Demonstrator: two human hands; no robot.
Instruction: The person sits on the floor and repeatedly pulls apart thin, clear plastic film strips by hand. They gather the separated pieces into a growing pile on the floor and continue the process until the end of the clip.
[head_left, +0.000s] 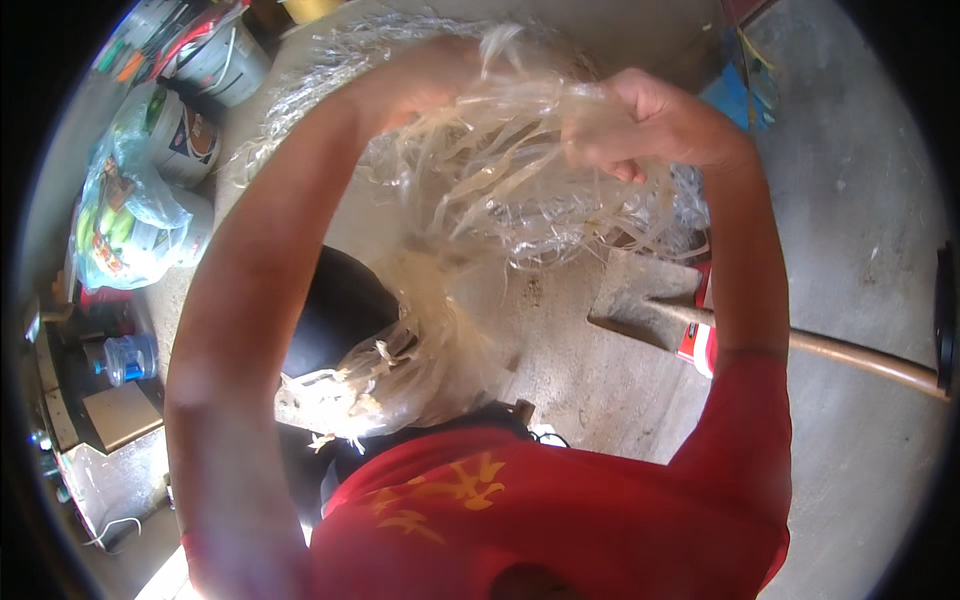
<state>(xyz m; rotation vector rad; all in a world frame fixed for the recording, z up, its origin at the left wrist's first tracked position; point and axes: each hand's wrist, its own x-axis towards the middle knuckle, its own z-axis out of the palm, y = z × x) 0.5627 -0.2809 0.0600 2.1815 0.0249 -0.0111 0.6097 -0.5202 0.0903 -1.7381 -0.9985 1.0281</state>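
My left hand (435, 79) and my right hand (645, 124) are raised at the top of the head view, a short way apart. Between them stretches a bundle of translucent plastic strips (517, 97), with my right hand closed on one end. My left hand is blurred and partly behind strips, its fingers closed on the bundle. More loose strips (570, 217) hang below and lie on the floor beyond. A gathered bunch of yellowish strips (435, 337), some knotted at their ends, lies over my lap by a dark rounded object (337, 307).
A shovel (645, 300) with a wooden handle lies at the right, over a red and white container (701, 349). Buckets (229, 67) and a blue plastic bag of green produce (127, 225) stand at the left. Below them is a clear water jug (131, 358).
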